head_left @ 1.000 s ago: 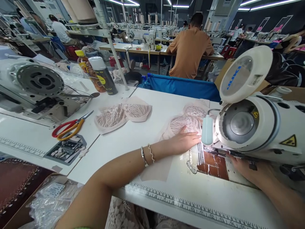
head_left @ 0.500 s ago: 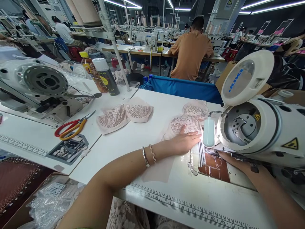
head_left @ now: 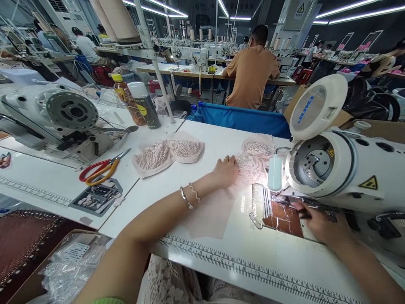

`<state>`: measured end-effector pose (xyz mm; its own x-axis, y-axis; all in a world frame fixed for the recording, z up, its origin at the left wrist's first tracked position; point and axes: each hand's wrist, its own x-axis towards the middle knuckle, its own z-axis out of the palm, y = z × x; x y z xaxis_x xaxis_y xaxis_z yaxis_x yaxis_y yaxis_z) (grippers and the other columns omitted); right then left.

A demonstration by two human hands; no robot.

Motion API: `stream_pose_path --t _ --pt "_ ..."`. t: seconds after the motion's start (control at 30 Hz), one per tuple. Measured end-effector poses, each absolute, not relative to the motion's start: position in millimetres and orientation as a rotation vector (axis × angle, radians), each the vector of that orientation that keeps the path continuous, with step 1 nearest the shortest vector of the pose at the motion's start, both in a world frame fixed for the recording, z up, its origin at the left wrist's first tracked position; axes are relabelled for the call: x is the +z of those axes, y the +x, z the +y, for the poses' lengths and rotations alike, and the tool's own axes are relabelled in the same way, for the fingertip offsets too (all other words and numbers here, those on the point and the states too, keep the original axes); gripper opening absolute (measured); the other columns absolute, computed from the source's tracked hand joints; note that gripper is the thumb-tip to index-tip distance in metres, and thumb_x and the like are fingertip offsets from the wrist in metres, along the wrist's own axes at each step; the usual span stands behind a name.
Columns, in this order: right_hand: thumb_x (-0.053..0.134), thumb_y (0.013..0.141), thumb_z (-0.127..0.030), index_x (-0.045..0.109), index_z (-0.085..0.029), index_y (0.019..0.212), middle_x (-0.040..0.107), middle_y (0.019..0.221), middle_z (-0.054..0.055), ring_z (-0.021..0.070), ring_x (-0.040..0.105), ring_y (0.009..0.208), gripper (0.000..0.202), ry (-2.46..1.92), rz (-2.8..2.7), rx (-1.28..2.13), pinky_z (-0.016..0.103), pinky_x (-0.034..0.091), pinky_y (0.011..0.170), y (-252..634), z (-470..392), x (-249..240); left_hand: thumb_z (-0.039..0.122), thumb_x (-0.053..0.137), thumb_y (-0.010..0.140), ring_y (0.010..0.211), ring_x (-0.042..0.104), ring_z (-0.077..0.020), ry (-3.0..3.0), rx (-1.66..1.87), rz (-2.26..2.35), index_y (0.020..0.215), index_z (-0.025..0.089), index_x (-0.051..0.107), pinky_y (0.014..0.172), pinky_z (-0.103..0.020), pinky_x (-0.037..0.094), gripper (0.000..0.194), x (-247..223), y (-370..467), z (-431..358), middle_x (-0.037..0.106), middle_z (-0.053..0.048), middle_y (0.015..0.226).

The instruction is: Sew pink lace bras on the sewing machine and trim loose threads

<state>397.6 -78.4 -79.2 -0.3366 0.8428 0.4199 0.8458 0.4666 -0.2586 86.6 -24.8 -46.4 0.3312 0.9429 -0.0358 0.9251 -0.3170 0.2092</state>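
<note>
A pale pink lace bra piece (head_left: 253,168) lies on the white table beside the sewing machine's needle area. My left hand (head_left: 226,171) has its fingers curled over the left edge of this piece. Under the head of the white sewing machine (head_left: 329,164), my right hand (head_left: 318,221) is closed beside the brown-taped plate (head_left: 284,217). Something dark shows at its fingers, too small to make out. A second lace bra piece (head_left: 169,154) rests to the left, apart from both hands. Thin sheer fabric (head_left: 211,215) spreads beneath my left forearm.
Scissors with red and orange handles (head_left: 99,169) lie at left near a grey tray of small parts (head_left: 96,196). A spray can (head_left: 144,105) and a bottle stand behind. Another machine (head_left: 60,122) is at far left. A person in a brown shirt (head_left: 251,69) sits ahead.
My left hand has moved left from the machine to the lace piece's left edge, its fingers now curled. My right hand has drawn back and shows more from under the machine.
</note>
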Motion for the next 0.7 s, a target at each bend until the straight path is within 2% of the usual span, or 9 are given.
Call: stream_pose_path --t 0.07,0.13,0.23,0.3,0.37,0.47,0.57,0.63,0.7 --pt "0.047 0.096 -0.028 0.069 -0.026 0.076 0.071 0.068 0.003 0.0184 0.069 0.064 0.030 -1.261 -2.263 -0.013 0.030 0.052 0.064 380 -100 -82 0.011 0.048 0.097 0.110 0.064 -0.0326 2.437 0.067 1.606 0.108 0.009 0.068 0.093 -0.045 0.051 0.023 -41 76 -38 0.066 -0.022 0.118" --pt "0.042 0.098 -0.030 0.067 -0.025 0.082 0.073 0.076 0.003 0.0190 0.070 0.069 0.030 -1.168 -2.226 -0.005 0.030 0.052 0.064 356 -117 -83 0.010 0.053 0.095 0.091 0.068 -0.0236 2.489 0.022 1.445 0.088 0.014 0.069 0.084 -0.035 0.053 0.018 -42 71 -64 0.070 -0.012 0.098" --pt "0.044 0.099 -0.047 0.064 -0.023 0.109 0.074 0.088 0.006 0.0229 0.070 0.071 0.033 -1.425 -2.109 0.130 0.032 0.050 0.057 318 -132 -83 0.016 0.056 0.098 0.103 0.065 -0.0219 2.626 0.110 1.264 0.097 0.017 0.068 0.095 -0.035 0.051 0.011 -59 75 -113 0.069 -0.008 0.109" --pt "0.046 0.095 -0.059 0.063 -0.023 0.104 0.072 0.089 0.007 0.0245 0.068 0.066 0.041 -1.616 -2.114 0.194 0.033 0.046 0.051 301 -139 -84 0.029 0.064 0.097 0.117 0.059 -0.0298 2.770 0.301 1.278 0.107 0.012 0.064 0.101 -0.044 0.048 0.020 -74 81 -144 0.065 -0.015 0.121" --pt "0.048 0.091 -0.061 0.060 -0.025 0.088 0.069 0.084 0.006 0.0236 0.064 0.061 0.038 -1.675 -2.158 0.202 0.033 0.043 0.048 295 -149 -86 0.037 0.065 0.096 0.110 0.062 -0.0315 2.833 0.366 1.281 0.103 0.010 0.062 0.094 -0.045 0.052 0.028 -83 87 -168 0.066 -0.016 0.111" --pt "0.056 0.090 -0.050 0.052 -0.026 0.074 0.061 0.076 0.003 0.0214 0.062 0.063 0.029 -1.446 -2.247 0.241 0.031 0.045 0.051 302 -170 -84 0.021 0.054 0.101 0.088 0.066 -0.0240 2.749 0.239 1.270 0.110 0.010 0.059 0.075 -0.036 0.055 0.015 -74 92 -194 0.067 -0.011 0.098" --pt "0.057 0.089 -0.029 0.042 -0.026 0.069 0.056 0.071 0.001 0.0186 0.058 0.064 0.025 -1.117 -2.308 0.384 0.028 0.046 0.055 315 -195 -67 0.018 0.057 0.098 0.068 0.063 -0.0194 2.631 0.066 1.134 0.119 0.011 0.060 0.060 -0.031 0.051 0.022 -49 93 -206 0.068 -0.008 0.094" --pt "0.053 0.088 -0.021 0.035 -0.025 0.069 0.057 0.068 0.000 0.0174 0.057 0.062 0.027 -0.959 -2.349 0.588 0.028 0.046 0.056 322 -212 -51 0.029 0.068 0.094 0.073 0.063 -0.0216 2.645 0.060 0.930 0.102 0.013 0.070 0.067 -0.034 0.052 0.018 -32 91 -207 0.067 -0.009 0.091" --pt "0.052 0.087 -0.018 0.033 -0.025 0.070 0.063 0.071 0.000 0.0173 0.060 0.064 0.026 -0.897 -2.400 0.869 0.029 0.046 0.060 328 -227 -34 0.034 0.077 0.087 0.095 0.063 -0.0274 2.655 0.179 0.666 0.081 0.016 0.072 0.085 -0.039 0.051 0.019 -22 88 -205 0.068 -0.013 0.105"
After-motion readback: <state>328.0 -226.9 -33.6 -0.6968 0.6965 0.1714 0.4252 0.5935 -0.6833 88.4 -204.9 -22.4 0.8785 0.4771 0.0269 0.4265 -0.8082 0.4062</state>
